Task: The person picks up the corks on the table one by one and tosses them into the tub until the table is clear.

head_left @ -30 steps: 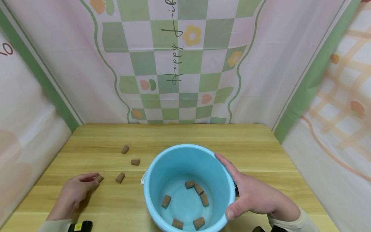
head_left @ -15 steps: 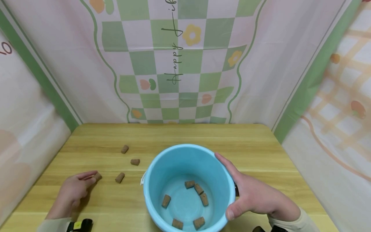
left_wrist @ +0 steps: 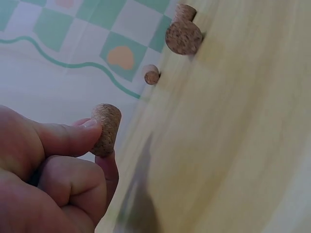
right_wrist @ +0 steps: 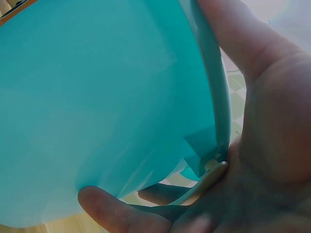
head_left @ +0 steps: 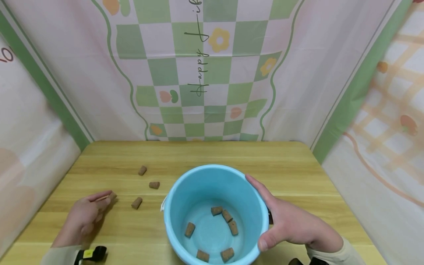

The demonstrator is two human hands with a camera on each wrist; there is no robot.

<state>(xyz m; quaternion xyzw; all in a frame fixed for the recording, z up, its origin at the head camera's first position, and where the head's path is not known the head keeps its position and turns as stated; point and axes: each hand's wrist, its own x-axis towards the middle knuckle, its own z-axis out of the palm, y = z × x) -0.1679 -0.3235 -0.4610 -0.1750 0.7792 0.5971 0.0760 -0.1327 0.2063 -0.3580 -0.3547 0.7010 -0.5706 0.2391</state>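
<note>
My left hand (head_left: pixel 87 212) pinches a cork (left_wrist: pixel 107 129) between thumb and fingertips, at the left of the table. In the left wrist view the thumb lies across the cork's side, and a shadow falls on the wood beside it. Three loose corks lie just beyond that hand: a near one (head_left: pixel 137 203), a middle one (head_left: pixel 154 185) and a far one (head_left: pixel 142 170). My right hand (head_left: pixel 288 222) grips the light blue bucket (right_wrist: pixel 112 97) at its right rim, thumb over the edge and fingers spread along the outer wall. Inside the bucket, several corks (head_left: pixel 227 216) lie scattered on the bottom.
The wooden table (head_left: pixel 285 162) reaches back to a printed cloth (head_left: pixel 212 81) with a green check pattern. More cloth hangs along the left and right sides. A white bucket handle (head_left: pixel 163 203) shows at the bucket's left side.
My left hand has picked at the nearest left cork and now holds it in a pinch, moved slightly away from me. The right hand and bucket have stayed still.
</note>
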